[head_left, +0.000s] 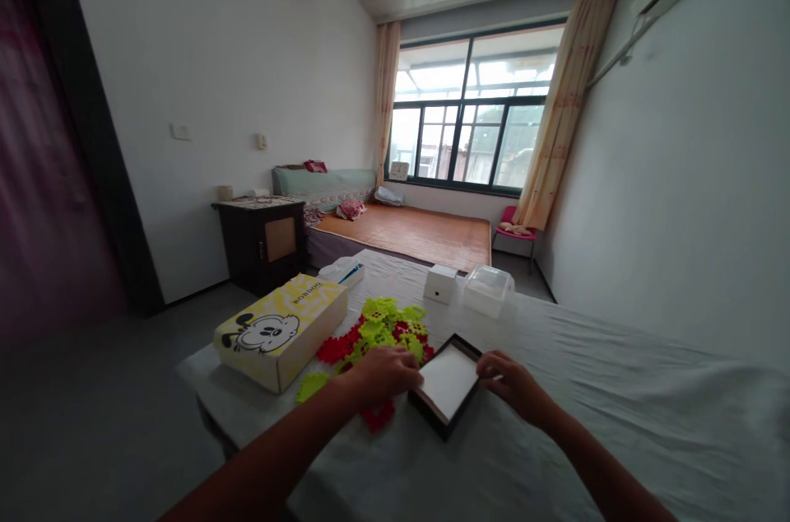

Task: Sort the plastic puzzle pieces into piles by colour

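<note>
A shallow black box (448, 429) rests on the cloth in front of me, with a stack of white paper (449, 380) in it. My left hand (390, 371) is closed at the paper's left edge, thumb and fingers pinched together. On the opposite side, my right hand (509, 384) has curled fingers at the right edge of the paper and the box rim. Whether it grips paper or rim is hard to make out. Bright green foam-like pieces (381, 324) and red pieces (336, 347) lie heaped behind and beneath my left forearm.
A yellow and white cartoon-dog box (281, 333) stands at the table's left edge. Farther back are a small white box (440, 283), a clear plastic container (489, 290) and a pale packet (342, 271). Grey cloth (592, 390) covers the table; a bed (413, 232) lies beyond.
</note>
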{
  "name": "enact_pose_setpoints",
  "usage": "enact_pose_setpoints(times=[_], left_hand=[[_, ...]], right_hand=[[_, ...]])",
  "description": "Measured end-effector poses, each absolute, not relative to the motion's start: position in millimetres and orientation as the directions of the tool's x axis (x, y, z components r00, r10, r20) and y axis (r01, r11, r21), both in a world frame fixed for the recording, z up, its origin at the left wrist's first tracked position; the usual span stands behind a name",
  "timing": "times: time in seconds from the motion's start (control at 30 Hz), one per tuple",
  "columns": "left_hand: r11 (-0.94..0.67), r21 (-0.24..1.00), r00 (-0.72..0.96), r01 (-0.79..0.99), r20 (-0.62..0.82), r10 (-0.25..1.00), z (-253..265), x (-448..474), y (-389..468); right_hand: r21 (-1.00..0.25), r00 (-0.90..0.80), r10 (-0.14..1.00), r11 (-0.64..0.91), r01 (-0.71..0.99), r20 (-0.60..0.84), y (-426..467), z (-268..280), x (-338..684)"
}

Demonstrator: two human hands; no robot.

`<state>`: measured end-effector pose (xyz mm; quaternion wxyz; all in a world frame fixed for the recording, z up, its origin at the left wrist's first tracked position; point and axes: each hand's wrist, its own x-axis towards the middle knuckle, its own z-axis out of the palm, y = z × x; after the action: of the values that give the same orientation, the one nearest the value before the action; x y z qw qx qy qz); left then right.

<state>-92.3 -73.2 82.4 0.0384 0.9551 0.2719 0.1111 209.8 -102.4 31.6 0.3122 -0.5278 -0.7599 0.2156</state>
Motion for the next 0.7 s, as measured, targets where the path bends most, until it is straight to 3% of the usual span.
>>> enact_pose_setpoints(times=[0.13,0.23,0.37,0.5,0.6,0.7], left_hand=[[-0.77,0.181,0.694,0.611,0.346,0.632,76.5,-88.9,-73.9],[-0.674,0.328,0.518,0.662,0.45,0.728,73.9,-87.7,-70.3],[-0.584,0.549,0.357,0.597,0.47,0.807,69.6,-90.8,-61.4],[-0.527,0.731,0.278,0.433,0.448,0.85,60.4,-96.8,-50.9],[-0.45,0.834,0.226,0.319,0.394,0.891,50.8,-99.9,-44.2],[-0.367,0.904,0.18,0.221,0.332,0.926,43.9,-100.9,-37.9]], right_hand=[[-0.803,-0.075,0.981,0.189,0.565,0.178,-91.3,0.1,238.2],[-0.831,-0.119,0.989,0.142,0.538,0.092,-82.6,-16.8,248.1],[-0.888,-0.147,0.987,0.128,0.442,0.069,-74.3,-13.9,237.2],[-0.999,-0.183,0.983,-0.017,0.051,-0.026,-68.3,3.5,212.8],[-0.944,-0.207,0.963,-0.22,-0.246,-0.171,-67.4,8.5,192.6],[-0.847,-0.243,0.93,-0.354,-0.396,-0.276,-70.9,8.3,172.7]])
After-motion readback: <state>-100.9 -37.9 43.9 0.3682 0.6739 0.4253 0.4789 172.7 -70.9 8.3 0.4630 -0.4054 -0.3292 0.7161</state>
